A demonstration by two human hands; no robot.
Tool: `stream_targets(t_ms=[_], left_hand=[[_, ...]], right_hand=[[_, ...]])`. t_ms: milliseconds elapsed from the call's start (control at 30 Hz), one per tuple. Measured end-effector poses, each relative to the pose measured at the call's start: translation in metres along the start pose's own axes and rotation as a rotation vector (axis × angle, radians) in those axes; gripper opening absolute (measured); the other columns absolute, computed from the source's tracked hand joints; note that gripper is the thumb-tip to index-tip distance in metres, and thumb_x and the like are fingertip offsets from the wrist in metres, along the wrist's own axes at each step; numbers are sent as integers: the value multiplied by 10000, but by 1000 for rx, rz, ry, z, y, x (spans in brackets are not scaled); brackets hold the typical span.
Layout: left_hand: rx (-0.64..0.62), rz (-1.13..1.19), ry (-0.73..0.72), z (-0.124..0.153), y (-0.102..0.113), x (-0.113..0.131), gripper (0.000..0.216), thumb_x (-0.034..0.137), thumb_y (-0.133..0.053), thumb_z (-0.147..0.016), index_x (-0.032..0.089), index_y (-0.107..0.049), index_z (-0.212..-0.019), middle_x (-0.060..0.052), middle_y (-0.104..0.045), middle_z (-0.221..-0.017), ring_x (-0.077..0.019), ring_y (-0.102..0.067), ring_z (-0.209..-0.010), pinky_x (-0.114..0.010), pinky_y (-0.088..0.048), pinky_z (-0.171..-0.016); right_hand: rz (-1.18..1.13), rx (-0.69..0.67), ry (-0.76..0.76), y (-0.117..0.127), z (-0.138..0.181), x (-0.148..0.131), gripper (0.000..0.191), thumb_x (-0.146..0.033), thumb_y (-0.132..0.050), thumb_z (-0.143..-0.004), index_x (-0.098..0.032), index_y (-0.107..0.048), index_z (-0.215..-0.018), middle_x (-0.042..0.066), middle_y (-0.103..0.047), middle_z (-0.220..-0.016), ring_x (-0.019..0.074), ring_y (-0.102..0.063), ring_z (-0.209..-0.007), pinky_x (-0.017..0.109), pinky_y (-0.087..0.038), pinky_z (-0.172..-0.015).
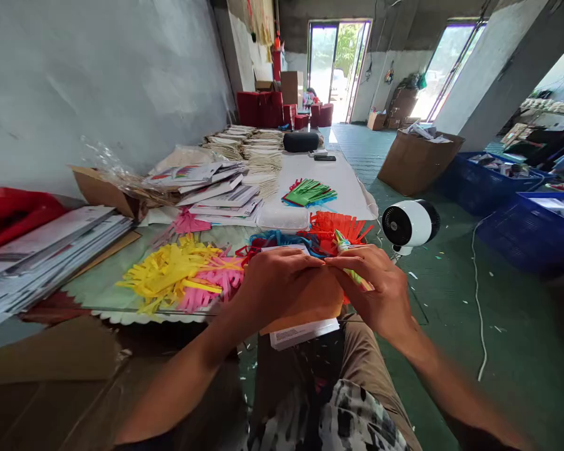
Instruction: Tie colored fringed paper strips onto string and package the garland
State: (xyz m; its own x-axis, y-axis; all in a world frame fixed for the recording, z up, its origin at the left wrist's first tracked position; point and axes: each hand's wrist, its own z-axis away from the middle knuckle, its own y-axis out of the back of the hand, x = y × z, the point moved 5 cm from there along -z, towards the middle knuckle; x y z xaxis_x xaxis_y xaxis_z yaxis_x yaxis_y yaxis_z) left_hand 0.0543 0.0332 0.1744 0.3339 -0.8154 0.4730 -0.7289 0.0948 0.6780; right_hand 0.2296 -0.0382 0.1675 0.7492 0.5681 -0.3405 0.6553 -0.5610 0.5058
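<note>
My left hand [275, 279] and my right hand [378, 291] meet at the table's near edge, fingers pinched together. My right hand grips a thin rolled stick of coloured paper [352, 266] with a green and yellow tip. My left hand pinches its end over an orange paper sheet [310, 300] that lies on a white booklet [305, 332]. Fringed paper cut-outs lie just beyond: yellow [169, 272], pink [211, 285], blue [275, 239] and orange [336, 225].
Stacks of printed sheets [47, 250] and booklets [220, 194] cover the left of the long table [338, 181]. Green fringed paper [309, 192] lies farther back. A small white fan [410, 224] stands at the right. Cardboard box [418, 160] and blue crates [536, 232] sit on the green floor.
</note>
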Motion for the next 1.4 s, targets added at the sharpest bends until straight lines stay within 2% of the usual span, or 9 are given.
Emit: stream_targets(t_ms=[300, 533, 633, 767, 900, 1033, 1133, 1267, 1400], left_hand=[[-90, 265, 138, 5, 2, -4, 180, 270, -695, -977, 279, -871, -1014, -25, -840, -911, -213, -763, -787, -311, -556, -748], [-201, 545, 387, 20, -4, -17, 244, 372, -693, -957, 198, -862, -927, -45, -808, -829, -198, -706, -741, -263, -495, -625], [-177, 466, 488, 24, 10, -52, 315, 437, -694, -935, 170, -858, -889, -53, -780, -785, -183, -654, -669, -257, -440, -573], [-24, -121, 505, 6, 75, -132, 276, 384, -687, -913, 189, -872, -974, -74, -809, -863, -245, -692, -780, -307, -458, -673], [-137, -613, 504, -14, 115, -214, 337, 379, -611, -974, 231, -848, -1162, -119, -819, -1074, -347, -712, -1039, -403, -498, -868], [-145, -752, 375, -9, 90, -239, 364, 241, -629, -955, 181, -783, -1279, -158, -724, -1339, -361, -614, -1265, -456, -463, -1048], [-74, -733, 368, 5, 45, -222, 346, 298, -508, -1054, 135, -803, -1130, -175, -750, -1152, -330, -639, -1157, -432, -495, -970], [-209, -538, 409, 12, -18, -203, 391, 459, -562, -1044, 172, -818, -971, -144, -769, -1014, -318, -653, -1075, -407, -498, -886], [-319, -359, 591, 8, -39, -221, 378, 515, -681, -937, 168, -830, -928, -156, -787, -1015, -353, -660, -1096, -401, -493, -882]], right_hand=[[211, 99, 179, 1, 11, -13, 237, -155, -762, -959, -334, -780, -1112, 9, -843, -1010, 196, -787, -944, 398, -565, -921], [141, 47, 111, -5, 23, -10, 238, -195, -810, -916, -368, -799, -1079, 20, -822, -1041, 225, -763, -972, 436, -559, -985], [-77, 27, 77, -5, 23, -8, 277, -142, -788, -915, -373, -792, -1068, 18, -793, -1051, 226, -743, -993, 421, -579, -935], [-387, 31, -192, -16, 10, 9, 124, -192, -763, -953, -312, -792, -956, 37, -764, -1016, 219, -720, -968, 382, -581, -847], [-585, -57, -449, -55, 0, 37, 38, -309, -786, -949, -280, -808, -936, 35, -758, -998, 209, -703, -980, 348, -553, -856], [-759, -172, -711, -102, 1, 67, 163, -406, -829, -896, -272, -809, -987, 21, -766, -1015, 180, -677, -907, 302, -508, -782], [-809, -191, -847, -126, 5, 84, 234, -429, -871, -838, -252, -802, -975, 9, -751, -945, 162, -637, -844, 287, -467, -753], [-821, -146, -897, -144, 15, 94, 257, -438, -881, -806, -241, -791, -944, 9, -733, -919, 167, -619, -843, 295, -462, -770], [-788, -110, -853, -155, 31, 97, 207, -426, -850, -855, -260, -783, -960, 7, -725, -974, 171, -621, -908, 299, -458, -823]])
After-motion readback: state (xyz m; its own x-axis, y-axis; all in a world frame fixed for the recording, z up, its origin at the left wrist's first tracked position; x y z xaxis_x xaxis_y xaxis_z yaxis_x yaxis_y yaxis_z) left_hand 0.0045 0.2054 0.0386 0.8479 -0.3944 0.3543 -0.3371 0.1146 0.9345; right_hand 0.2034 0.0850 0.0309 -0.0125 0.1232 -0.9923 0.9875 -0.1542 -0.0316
